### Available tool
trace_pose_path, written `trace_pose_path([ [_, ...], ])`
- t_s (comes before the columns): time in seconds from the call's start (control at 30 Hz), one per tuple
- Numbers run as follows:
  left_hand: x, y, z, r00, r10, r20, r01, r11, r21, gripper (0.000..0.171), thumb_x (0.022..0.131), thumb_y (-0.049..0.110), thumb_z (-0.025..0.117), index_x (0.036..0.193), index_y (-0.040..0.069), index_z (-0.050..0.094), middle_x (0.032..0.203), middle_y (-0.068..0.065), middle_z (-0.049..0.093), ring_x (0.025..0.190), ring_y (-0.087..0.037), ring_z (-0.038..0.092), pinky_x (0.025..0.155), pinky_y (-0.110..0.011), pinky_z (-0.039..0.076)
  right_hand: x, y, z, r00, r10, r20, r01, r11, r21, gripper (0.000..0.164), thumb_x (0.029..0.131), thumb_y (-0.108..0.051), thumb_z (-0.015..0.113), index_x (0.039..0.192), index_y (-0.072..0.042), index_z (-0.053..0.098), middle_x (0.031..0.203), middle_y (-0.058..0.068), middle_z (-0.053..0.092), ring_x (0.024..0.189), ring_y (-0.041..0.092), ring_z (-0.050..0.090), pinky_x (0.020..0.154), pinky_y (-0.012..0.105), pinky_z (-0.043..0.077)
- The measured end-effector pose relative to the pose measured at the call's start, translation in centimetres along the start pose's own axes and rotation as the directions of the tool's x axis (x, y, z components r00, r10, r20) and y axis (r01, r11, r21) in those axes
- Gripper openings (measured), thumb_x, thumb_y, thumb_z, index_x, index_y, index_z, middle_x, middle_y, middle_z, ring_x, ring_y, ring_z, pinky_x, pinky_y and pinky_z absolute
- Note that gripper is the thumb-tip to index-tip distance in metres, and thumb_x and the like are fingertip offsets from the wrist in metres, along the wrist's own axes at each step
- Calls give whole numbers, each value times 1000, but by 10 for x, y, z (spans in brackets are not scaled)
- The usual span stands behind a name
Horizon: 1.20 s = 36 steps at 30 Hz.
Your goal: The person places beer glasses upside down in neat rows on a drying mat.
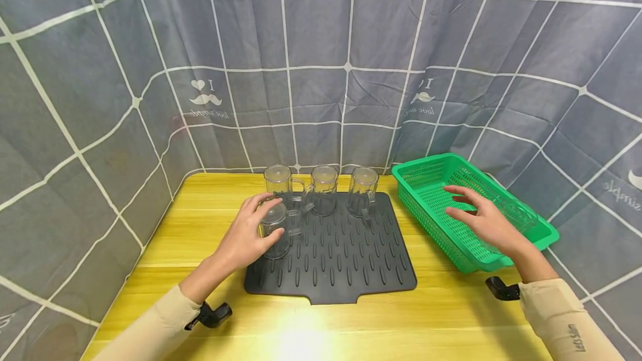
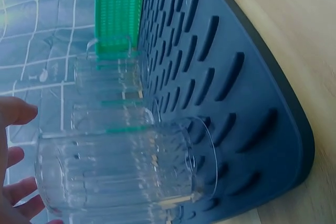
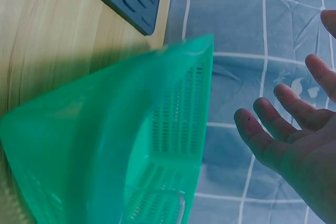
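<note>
My left hand (image 1: 249, 233) curves around the top of a clear glass mug (image 1: 277, 245) at the front left of a black drying mat (image 1: 346, 272). In the left wrist view its thumb and fingers are spread, with a gap between the thumb and this mug (image 2: 121, 171). The mug stands upside down, its handle to the right. Behind it, three more glass mugs stand in a row along the mat's back edge, the rightmost mug (image 1: 363, 188) apart from the others. Over a green basket (image 1: 426, 219), my right hand (image 1: 489, 222) hovers with fingers apart, holding nothing.
Inside the basket, at its right side, lies clear glassware (image 1: 519, 213), partly behind the right hand. The mat and basket rest on a yellow wooden table (image 1: 200, 205). A grey checked curtain (image 1: 321, 93) hangs close behind and at both sides.
</note>
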<state>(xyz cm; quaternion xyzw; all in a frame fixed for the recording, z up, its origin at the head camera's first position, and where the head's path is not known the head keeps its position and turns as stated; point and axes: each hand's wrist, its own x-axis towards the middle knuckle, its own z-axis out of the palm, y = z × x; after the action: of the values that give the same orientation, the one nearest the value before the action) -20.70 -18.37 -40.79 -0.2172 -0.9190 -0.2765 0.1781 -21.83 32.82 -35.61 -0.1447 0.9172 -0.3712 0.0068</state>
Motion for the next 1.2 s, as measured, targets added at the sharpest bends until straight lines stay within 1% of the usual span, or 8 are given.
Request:
trace_pose_path([
  [0.13,-1,5,0,999,39,-33,-39,999,12,58,89,28,75,143,16,56,148,-11,47,139,-34,41,105,-60,43,-1,3,-6,1000,11,-6,-11,1000,-12,57,105,-38,54,157,-23,36,158,12,37,139,40,41,95,46,48],
  [0.2,-2,8,0,997,61,-47,-61,998,16,57,89,26,75,141,16,57,147,-10,49,138,-33,42,105,-59,44,-1,4,-8,1000,11,-12,-12,1000,-22,58,104,-39,54,156,-22,36,158,13,37,138,41,41,94,49,48],
  [0.43,-3,15,3,991,124,-53,-122,992,29,54,89,24,76,139,13,60,144,-10,51,138,-32,43,105,-56,45,-3,13,-19,999,11,-50,-13,998,-57,58,104,-38,56,156,-20,38,156,15,39,135,42,45,86,27,49],
  [0.73,-14,25,12,979,195,-63,-193,980,36,51,87,21,77,135,15,63,143,-9,53,135,-31,47,104,-55,48,-5,31,-31,995,5,-104,-16,995,-100,54,104,-34,57,153,-16,42,154,19,41,132,44,44,82,16,45],
  [0.83,-18,29,18,971,235,-48,-234,972,31,51,87,20,78,135,16,62,144,-9,52,135,-30,47,102,-54,49,-8,37,-35,993,24,-114,-38,992,-121,56,104,-36,56,153,-13,42,156,22,38,132,46,43,87,27,47],
  [0.97,-22,34,25,958,285,3,-285,958,17,51,88,21,77,137,19,61,146,-6,50,136,-26,47,100,-49,51,-9,44,-40,992,47,-113,-61,991,-122,59,104,-37,56,154,-9,40,157,27,34,133,51,40,93,55,46],
  [1.03,-23,35,29,953,302,37,-302,953,0,51,89,21,76,138,19,60,148,-4,49,137,-24,47,99,-45,52,-7,46,-43,992,48,-119,-63,990,-125,59,104,-36,56,153,-7,39,156,29,33,132,53,39,94,64,43],
  [1.2,-26,37,37,945,283,165,-279,959,-50,52,94,25,72,143,22,56,154,-1,42,142,-22,42,100,-42,52,-5,50,-48,989,70,-129,-89,985,-149,60,104,-36,56,153,-6,39,152,33,35,127,57,42,91,69,42],
])
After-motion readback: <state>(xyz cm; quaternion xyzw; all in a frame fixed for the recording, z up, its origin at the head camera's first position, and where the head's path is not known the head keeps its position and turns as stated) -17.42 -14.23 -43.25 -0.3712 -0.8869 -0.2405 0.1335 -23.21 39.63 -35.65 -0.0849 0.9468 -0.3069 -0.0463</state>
